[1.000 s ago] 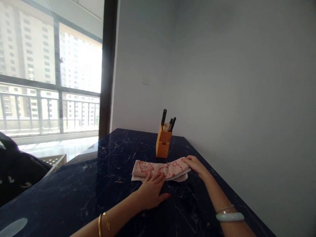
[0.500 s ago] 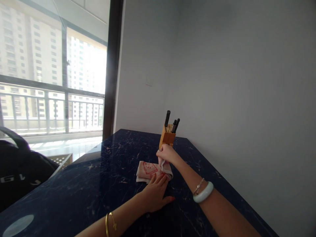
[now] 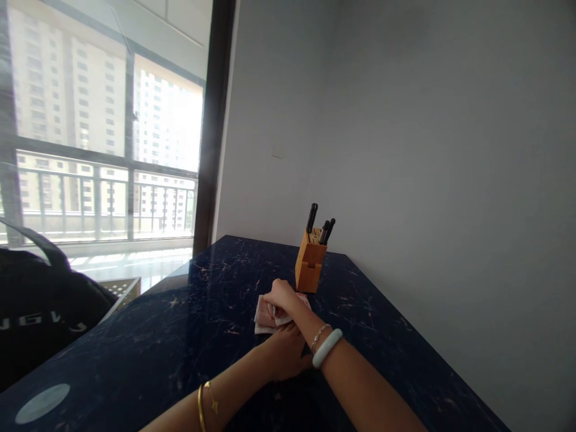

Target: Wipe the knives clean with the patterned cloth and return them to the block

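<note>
A pink and white towel (image 3: 265,316) with a red pattern lies folded on the dark blue marbled table (image 3: 216,336). My right hand (image 3: 285,295) is closed on a part of the towel, over its left half. Lower down, my left hand (image 3: 284,353) lies flat with its fingers stretched onto the towel's near edge. My right wrist crosses above it and hides some of those fingers. Just behind the towel stands a wooden knife block (image 3: 309,270) holding several black-handled knives (image 3: 312,217); neither hand touches it.
A pale oval patch (image 3: 42,403) shows at the table's near left corner. Beside the table on the left is a black bag (image 3: 45,300). A grey wall (image 3: 427,180) runs along the right, and a large window (image 3: 103,132) stands at the left.
My right hand has moved left, carrying the lifted right part of the towel over onto the left part. The knife block's front shows now. The view has turned slightly left.
</note>
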Tool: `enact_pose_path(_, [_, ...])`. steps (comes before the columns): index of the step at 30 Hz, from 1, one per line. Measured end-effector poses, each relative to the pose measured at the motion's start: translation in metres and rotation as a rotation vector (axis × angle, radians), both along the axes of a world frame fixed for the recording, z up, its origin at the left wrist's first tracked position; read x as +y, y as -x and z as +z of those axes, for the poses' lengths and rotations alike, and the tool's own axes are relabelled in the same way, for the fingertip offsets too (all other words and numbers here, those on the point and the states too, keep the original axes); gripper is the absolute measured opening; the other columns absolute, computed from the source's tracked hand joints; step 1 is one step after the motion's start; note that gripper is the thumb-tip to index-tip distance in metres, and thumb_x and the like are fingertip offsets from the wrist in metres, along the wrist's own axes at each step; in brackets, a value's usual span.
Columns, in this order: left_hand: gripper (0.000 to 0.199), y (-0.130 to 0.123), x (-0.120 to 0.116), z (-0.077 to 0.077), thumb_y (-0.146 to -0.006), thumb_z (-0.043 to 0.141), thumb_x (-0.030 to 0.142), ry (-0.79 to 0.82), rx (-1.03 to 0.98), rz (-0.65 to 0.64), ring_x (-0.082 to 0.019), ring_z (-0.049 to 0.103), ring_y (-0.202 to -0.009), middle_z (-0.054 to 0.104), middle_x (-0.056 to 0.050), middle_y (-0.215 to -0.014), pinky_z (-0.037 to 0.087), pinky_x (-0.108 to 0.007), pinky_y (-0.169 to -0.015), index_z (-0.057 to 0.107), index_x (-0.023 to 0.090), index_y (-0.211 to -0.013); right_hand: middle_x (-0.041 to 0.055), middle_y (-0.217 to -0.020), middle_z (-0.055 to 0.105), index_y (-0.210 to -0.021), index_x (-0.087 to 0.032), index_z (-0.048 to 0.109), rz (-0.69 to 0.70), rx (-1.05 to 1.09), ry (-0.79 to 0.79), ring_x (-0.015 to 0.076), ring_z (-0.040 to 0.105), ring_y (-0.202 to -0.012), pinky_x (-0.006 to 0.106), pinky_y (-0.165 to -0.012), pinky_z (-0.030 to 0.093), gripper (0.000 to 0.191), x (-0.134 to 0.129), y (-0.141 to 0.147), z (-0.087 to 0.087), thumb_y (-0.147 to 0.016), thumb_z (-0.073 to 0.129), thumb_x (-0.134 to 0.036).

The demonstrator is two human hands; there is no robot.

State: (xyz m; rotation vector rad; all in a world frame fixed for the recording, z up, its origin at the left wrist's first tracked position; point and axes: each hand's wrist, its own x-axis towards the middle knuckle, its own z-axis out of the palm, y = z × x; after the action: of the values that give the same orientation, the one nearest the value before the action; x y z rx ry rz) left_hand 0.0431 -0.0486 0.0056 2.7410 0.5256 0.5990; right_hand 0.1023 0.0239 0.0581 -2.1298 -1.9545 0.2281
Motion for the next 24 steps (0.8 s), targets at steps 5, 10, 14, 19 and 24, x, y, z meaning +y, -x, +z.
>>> enact_pose_path(5, [0.053, -0.001, 0.001, 0.002, -0.082, 0.04, 0.05, -0.002, -0.013, 0.044, -0.027, 0.038, -0.118, 0.044, -0.01, -0.129, 0.028, -0.039, -0.1, 0.038, 0.019, -0.125, 0.0069, -0.086, 0.066, -0.084, -0.019, 0.062, -0.062, 0.045, -0.173, 0.0216, 0.06, -0.084, 0.028, -0.067, 0.04, 0.046, -0.015, -0.023, 0.008, -0.078, 0.04, -0.06])
enact_pose_path(10, [0.051, -0.003, 0.003, 0.007, -0.083, 0.036, 0.051, -0.034, 0.018, 0.109, -0.026, 0.049, -0.106, 0.054, -0.012, -0.116, 0.037, -0.036, -0.091, 0.047, 0.016, -0.118, 0.0045, -0.091, 0.064, -0.088, -0.023, 0.057, -0.19, 0.105, -0.273, 0.0204, 0.059, -0.087, 0.027, -0.066, 0.037, 0.05, -0.043, -0.068, 0.003, -0.083, 0.025, -0.061])
enact_pose_path(14, [0.041, -0.005, 0.001, 0.017, -0.086, 0.031, 0.046, -0.129, 0.05, 0.204, -0.022, 0.058, -0.083, 0.064, -0.007, -0.089, 0.042, -0.031, -0.077, 0.061, 0.019, -0.091, 0.0035, -0.084, 0.065, -0.086, -0.022, 0.056, -0.231, 0.16, -0.245, 0.0167, 0.06, -0.079, 0.023, -0.06, 0.037, 0.044, -0.057, -0.099, -0.018, -0.086, 0.026, -0.053])
enact_pose_path(19, [0.041, -0.001, 0.012, 0.03, -0.089, 0.024, 0.04, -0.205, -0.006, 0.366, -0.021, 0.054, -0.086, 0.061, -0.006, -0.088, 0.037, -0.032, -0.082, 0.059, 0.021, -0.081, 0.0027, -0.082, 0.064, -0.089, -0.023, 0.056, -0.235, 0.166, -0.192, 0.0163, 0.06, -0.076, 0.023, -0.059, 0.037, 0.029, -0.058, -0.112, -0.034, -0.084, 0.037, -0.044])
enact_pose_path(24, [0.031, 0.024, 0.049, 0.029, -0.088, 0.029, 0.03, -0.197, -0.033, 0.587, -0.025, 0.047, -0.095, 0.054, -0.011, -0.089, 0.035, -0.038, -0.084, 0.056, 0.017, -0.082, 0.0042, -0.091, 0.063, -0.097, -0.025, 0.055, -0.219, 0.115, -0.157, 0.0191, 0.059, -0.085, 0.026, -0.065, 0.037, 0.023, -0.061, -0.107, -0.04, -0.081, 0.041, -0.034])
